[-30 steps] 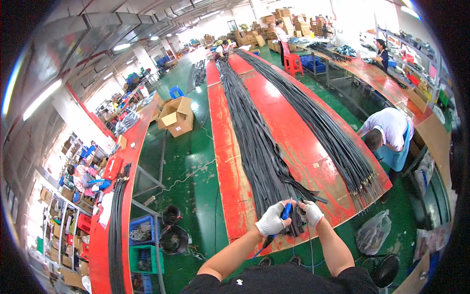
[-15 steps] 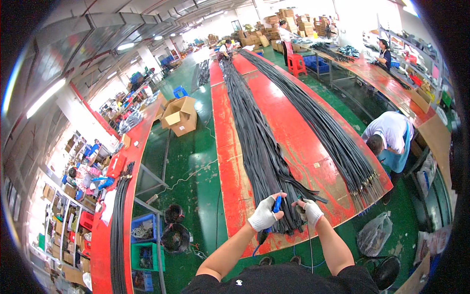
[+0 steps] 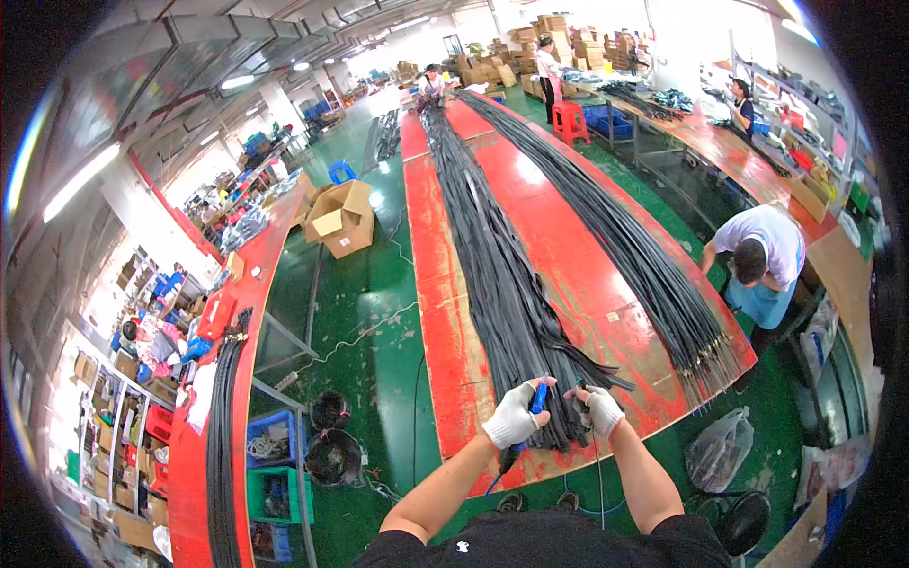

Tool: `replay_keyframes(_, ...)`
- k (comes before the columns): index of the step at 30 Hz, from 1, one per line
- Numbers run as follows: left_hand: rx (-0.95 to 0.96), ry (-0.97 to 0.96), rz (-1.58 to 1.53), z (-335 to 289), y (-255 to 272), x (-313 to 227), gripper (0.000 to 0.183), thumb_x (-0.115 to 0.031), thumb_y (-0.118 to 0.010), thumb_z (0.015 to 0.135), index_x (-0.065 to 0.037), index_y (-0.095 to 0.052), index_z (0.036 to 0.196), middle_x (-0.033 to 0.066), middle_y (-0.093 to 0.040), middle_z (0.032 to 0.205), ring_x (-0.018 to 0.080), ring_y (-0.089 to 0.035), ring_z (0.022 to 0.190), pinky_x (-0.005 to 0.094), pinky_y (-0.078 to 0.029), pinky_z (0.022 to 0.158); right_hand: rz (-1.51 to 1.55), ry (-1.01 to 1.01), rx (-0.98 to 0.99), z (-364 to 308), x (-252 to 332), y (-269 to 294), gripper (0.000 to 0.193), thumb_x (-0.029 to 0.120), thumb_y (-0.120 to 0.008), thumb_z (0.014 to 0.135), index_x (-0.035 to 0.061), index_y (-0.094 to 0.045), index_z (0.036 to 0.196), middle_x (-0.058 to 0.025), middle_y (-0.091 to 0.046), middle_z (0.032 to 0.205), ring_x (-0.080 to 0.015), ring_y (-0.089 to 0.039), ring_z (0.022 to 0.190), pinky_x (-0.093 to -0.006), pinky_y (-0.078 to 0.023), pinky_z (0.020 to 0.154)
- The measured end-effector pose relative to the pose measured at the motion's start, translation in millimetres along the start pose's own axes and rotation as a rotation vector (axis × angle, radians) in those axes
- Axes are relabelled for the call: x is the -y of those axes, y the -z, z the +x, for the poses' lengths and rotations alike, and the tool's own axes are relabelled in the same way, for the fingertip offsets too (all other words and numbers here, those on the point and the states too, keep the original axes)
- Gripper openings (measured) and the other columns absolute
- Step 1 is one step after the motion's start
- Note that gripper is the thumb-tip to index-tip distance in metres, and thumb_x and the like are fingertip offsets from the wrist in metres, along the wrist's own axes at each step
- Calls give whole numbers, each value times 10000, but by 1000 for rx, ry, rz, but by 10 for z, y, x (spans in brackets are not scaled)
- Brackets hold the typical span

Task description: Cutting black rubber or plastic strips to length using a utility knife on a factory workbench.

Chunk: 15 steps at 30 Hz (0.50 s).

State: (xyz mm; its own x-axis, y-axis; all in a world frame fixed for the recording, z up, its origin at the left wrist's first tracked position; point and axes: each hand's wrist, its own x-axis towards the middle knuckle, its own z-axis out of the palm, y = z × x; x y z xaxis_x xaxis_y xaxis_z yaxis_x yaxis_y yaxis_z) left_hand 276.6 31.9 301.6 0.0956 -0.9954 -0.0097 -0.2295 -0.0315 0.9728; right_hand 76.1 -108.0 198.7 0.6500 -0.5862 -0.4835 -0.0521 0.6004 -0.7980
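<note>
My left hand (image 3: 512, 421), in a white glove with bare fingertips, is closed around a slim blue tool (image 3: 540, 398) whose exact kind I cannot make out. Close beside it, my right hand (image 3: 598, 411), gloved the same way, is closed with its fingertips pinched together. From the right hand a thin grey cable (image 3: 599, 478) hangs past the table's near edge. Both hands hover over the near ends of a long bundle of flat black strips (image 3: 492, 284). Loose strip ends (image 3: 601, 369) fan out to the right, just beyond the right hand.
The strips lie along a red table (image 3: 440, 350). A second black bundle (image 3: 625, 256) runs at right, where a co-worker (image 3: 762, 251) bends over the edge. A clear plastic bag (image 3: 720, 450) and a black bin (image 3: 743, 521) stand on the floor. An open carton (image 3: 346, 222) is left.
The bent co-worker at right has shifted, an arm now reaching to the table edge. A person at the far end has straightened up. My hands stay nearly in place.
</note>
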Motion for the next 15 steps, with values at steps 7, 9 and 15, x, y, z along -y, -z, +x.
replay_keyframes(7, 8, -108, 39, 124, 107, -269, 651, -113, -730, 810, -66, -573, 1440, -38, -509, 959, 87, -469, 825, 257, -461, 788, 15, 6, -7, 17, -25, -179, 262, 323, -609, 1089, 75, -695, 1071, 51, -495, 692, -86, -388, 491, -283, -278, 448)
replay_keyframes(9, -9, -191, 57, 155, 166, -352, 646, -121, -732, 813, -64, -576, 1437, -31, -527, 1003, 91, -479, 862, 259, -468, 834, -15, 11, -53, -3, -25, -237, 303, 341, -573, 1105, 68, -705, 1096, 64, -483, 692, -78, -358, 478, -278, -249, 445)
replay_keyframes(15, -107, -181, 60, 183, 362, -562, 660, -205, -800, 820, -71, -599, 1434, -9, -587, 1132, 112, -537, 999, 277, -474, 951, -5, 10, -3, -19, -45, -107, 275, 318, -571, 1105, 79, -708, 1100, 56, -497, 710, -76, -352, 487, -287, -240, 445)
